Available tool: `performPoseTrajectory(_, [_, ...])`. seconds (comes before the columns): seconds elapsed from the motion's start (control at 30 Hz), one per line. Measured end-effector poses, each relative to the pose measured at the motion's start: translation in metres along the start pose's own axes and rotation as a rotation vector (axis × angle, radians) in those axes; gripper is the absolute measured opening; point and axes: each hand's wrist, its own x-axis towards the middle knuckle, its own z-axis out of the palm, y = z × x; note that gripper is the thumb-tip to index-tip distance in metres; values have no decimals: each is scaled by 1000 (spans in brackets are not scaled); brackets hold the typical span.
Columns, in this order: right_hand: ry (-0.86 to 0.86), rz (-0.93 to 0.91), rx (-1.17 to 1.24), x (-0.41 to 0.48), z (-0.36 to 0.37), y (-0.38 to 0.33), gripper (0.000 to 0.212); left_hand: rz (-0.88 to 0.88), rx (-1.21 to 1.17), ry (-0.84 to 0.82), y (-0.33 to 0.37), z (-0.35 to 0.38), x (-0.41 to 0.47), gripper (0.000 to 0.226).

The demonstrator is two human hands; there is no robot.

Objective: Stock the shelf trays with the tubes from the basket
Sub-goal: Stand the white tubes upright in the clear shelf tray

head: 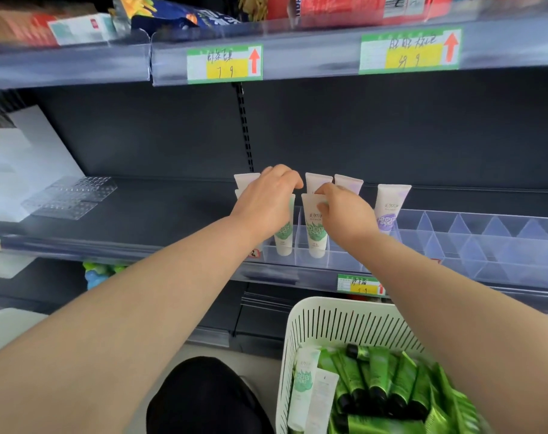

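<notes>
1. Right hand [344,214] is pinching the crimped top edge of a green-leaf tube [315,236], fingers folded over it. The tube stands cap-down in a front slot of the clear tray [473,242], right under the pinch.
2. Left hand [268,195] sits just to the left of that grip, fingers curled down over the top of a second green-leaf tube [283,239] in the neighbouring slot. Honestly can't tell if it's actually clamping that one or only resting on top.
3. Right behind both sets of fingers there's a row of back-row tubes [317,181], pale ones standing upright; the tops poke out past the knuckles. One of them has a purple tint.
4. Just to the right of the right hand, a purple tube [390,211] stands alone in its own slot, not touching the hand.
5. Further out to the right of the grip, the tray's dividers run on along the shelf.
6. Below the right forearm, toward the person, is the white slotted basket [322,324]. It's loaded with green tubes [382,380] lying in a pile, plus a spare white tube [302,389] at its left side.
7. Below the pinch, on the shelf edge, a green and yellow price tag [358,285].
</notes>
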Motion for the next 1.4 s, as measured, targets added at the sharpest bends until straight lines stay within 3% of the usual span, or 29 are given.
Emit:
performPoseTrajectory(0.17, [-84, -32, -97, -1, -1, 3, 44, 0, 14, 9, 4, -1, -4, 44])
performPoseTrajectory(0.4, [88, -99, -260, -18, -8, 11, 52, 34, 56, -23, 11, -1, -13, 42])
performPoseTrajectory(0.53, [147, -134, -274, -52, -12, 21, 48, 49, -10, -13, 25, 6, -29, 37])
performPoseTrajectory(0.73, [93, -124, -268, -125, 11, 55, 42, 121, -125, -71, 54, 42, -75, 35])
performPoseTrajectory(0.97, [-167, -27, -279, -186, 46, 88, 45, 36, -108, -399, 75, 110, -116, 36])
performPoseTrajectory(1.17, [-397, -42, -262, -210, 72, 107, 49, -159, -77, -720, 81, 163, -131, 35])
performPoseTrajectory(1.4, [-512, -50, -218, -217, 104, 117, 44, -286, -37, -890, 82, 200, -138, 27])
